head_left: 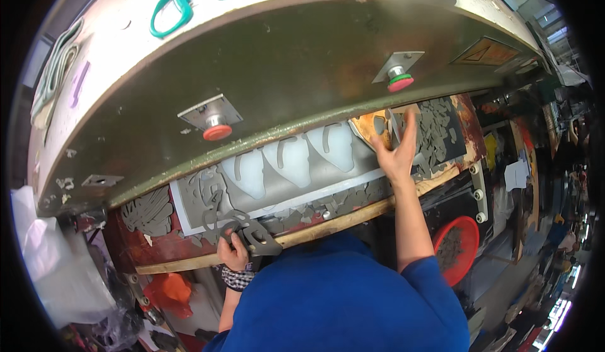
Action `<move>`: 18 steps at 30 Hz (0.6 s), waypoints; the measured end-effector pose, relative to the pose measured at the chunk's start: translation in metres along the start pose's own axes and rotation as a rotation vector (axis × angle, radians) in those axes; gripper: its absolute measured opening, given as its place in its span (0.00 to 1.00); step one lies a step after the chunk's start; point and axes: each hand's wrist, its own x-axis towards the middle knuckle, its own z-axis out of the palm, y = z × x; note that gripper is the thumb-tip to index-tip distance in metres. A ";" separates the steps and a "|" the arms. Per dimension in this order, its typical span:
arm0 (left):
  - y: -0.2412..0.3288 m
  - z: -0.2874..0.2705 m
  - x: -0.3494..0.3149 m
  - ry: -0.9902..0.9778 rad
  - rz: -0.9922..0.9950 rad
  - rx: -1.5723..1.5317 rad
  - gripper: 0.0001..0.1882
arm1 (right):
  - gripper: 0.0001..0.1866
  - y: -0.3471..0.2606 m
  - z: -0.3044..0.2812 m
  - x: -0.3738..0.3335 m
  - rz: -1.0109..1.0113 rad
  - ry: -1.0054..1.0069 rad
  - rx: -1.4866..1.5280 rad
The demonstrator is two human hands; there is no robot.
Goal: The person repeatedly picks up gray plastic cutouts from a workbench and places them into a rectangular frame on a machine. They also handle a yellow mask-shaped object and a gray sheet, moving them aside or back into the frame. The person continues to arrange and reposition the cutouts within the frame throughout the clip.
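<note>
On my feed, the left hand is closed on grey pieces, count unclear, near left; the right hand spreads wide at one orange die, far right; three pale shapes lie between.

Single fisheye view, left one of a side-by-side pair worn on the head, looking steeply down and somewhat forward over the wearer's blue shirt, which lies nearest and fills the lower middle. Bench's wooden edge crosses mid-frame on a slant, left hand and right hand at middle range, green machine front bowed above. Straight lines bend toward a black rim; at right, the cluttered room recedes, tipped sideways.
</note>
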 end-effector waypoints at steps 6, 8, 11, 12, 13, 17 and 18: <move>0.002 0.006 0.064 -0.046 0.082 0.114 0.09 | 0.56 -0.050 0.061 0.073 -0.179 0.273 -0.224; -0.003 0.012 0.086 -0.001 0.108 0.136 0.09 | 0.57 -0.054 0.079 0.073 -0.194 0.312 -0.153; -0.008 0.017 0.106 -0.045 0.064 0.205 0.10 | 0.57 -0.047 0.088 0.068 -0.179 0.328 -0.126; -0.008 0.018 0.110 -0.011 0.215 0.141 0.10 | 0.56 -0.043 0.085 0.063 -0.160 0.301 -0.146; -0.009 0.018 0.111 -0.048 0.127 0.180 0.10 | 0.56 -0.039 0.082 0.058 -0.120 0.252 -0.178; -0.003 0.018 0.103 -0.015 0.070 0.217 0.11 | 0.49 -0.028 0.055 0.008 -0.012 0.136 -0.094; -0.002 0.018 0.100 -0.009 0.058 0.255 0.12 | 0.44 -0.028 0.051 -0.017 0.019 0.131 -0.026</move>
